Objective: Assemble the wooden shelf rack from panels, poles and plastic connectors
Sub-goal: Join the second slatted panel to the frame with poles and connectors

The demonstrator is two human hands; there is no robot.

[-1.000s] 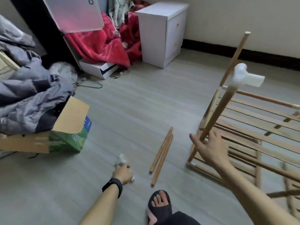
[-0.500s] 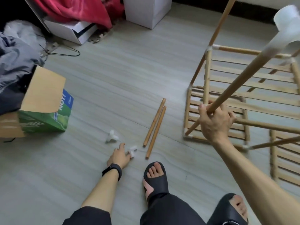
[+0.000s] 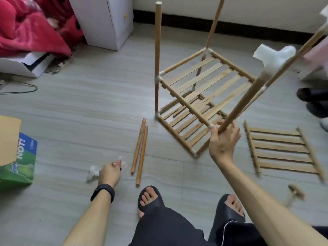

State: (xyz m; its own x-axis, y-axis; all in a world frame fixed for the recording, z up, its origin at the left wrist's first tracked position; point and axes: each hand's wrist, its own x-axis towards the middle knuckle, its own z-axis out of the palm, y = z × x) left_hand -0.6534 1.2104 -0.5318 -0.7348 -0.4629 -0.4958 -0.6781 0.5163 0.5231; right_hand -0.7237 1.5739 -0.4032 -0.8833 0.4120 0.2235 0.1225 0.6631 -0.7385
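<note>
- One view only, the head camera: the right hand (image 3: 224,139), centre-right of frame, is wrapped tight round the bottom end of a pole (image 3: 248,96). Its long axis climbs to the upper right, capped by a white T-connector (image 3: 274,58).
- The left hand (image 3: 109,173), lower left near the floor, has its fingertips at a blurred small connector (image 3: 122,161); pinched or merely touched, I cannot tell.
- Two loose poles (image 3: 140,150) lie just right of that hand, so the left is nearer them.

The left hand (image 3: 109,173) now pinches a connector (image 3: 121,162). The right hand (image 3: 224,142) has slid to the near end of its pole (image 3: 248,94).
</note>
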